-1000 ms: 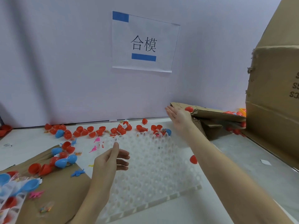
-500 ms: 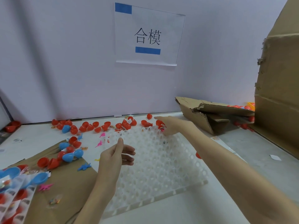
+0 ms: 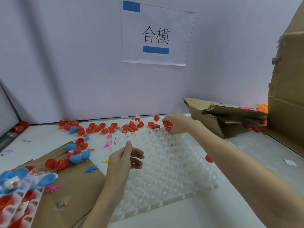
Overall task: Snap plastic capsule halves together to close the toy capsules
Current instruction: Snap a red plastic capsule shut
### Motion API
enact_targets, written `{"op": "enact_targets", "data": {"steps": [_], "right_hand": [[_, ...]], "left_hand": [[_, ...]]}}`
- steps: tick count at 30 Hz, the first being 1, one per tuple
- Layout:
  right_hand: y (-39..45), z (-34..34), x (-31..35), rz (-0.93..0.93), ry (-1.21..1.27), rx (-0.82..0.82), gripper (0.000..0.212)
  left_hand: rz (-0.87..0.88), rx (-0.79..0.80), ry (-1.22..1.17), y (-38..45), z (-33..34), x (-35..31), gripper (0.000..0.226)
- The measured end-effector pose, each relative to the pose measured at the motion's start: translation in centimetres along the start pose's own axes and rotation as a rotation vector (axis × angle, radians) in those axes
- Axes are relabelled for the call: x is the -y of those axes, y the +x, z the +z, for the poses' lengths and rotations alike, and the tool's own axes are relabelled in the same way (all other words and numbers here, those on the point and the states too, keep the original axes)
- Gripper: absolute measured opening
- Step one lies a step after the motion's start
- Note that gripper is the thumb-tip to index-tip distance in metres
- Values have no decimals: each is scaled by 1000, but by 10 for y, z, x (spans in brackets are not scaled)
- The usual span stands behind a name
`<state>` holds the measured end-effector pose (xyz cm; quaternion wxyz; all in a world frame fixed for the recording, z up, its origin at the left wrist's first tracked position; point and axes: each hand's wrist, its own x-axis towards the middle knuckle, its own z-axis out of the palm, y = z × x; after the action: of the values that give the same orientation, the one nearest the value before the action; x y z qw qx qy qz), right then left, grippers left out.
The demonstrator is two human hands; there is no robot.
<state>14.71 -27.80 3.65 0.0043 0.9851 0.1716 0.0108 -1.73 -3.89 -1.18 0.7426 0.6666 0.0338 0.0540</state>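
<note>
One large white grid tray (image 3: 172,163) anchors everything. Scattered red capsule halves (image 3: 98,127) lie just beyond its far edge, more red and blue ones on the brown cardboard (image 3: 79,186) to its left. The right hand (image 3: 178,123), at the tray's far right corner, curls its fingers round a red half (image 3: 167,123). The left hand (image 3: 125,160) hovers above the tray's left side, fingers relaxed, apart, empty. Best to secure that half rim-outward, then bring it to the waiting hand for mating.
</note>
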Motion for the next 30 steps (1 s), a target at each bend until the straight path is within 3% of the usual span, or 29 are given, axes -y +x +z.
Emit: {"op": "enact_targets", "data": {"steps": [4,9,12,14,20,26,30], "right_hand": [[-4,-13,-2,-26,32,-64,58],[-24,-44,19,-81,230,-133,59],[-54,-50,50,-140,385,-55,54],[-74,-45,73,-195,446,23,44],[-102,-14,105,-203,471,30,39],[-111,20,106,-138,729,-116,25],[-115,29,103,-119,802,-163,29]], "left_hand": [[-5,-7,0,1,0,2,48],[100,-8,61,-4,-2,1,8],[195,103,186,-5,-2,2,39],[238,184,228,-8,2,1,46],[252,133,215,-10,-1,-2,16],[169,259,170,-11,-8,-5,13],[160,294,192,-9,-8,-5,19]]}}
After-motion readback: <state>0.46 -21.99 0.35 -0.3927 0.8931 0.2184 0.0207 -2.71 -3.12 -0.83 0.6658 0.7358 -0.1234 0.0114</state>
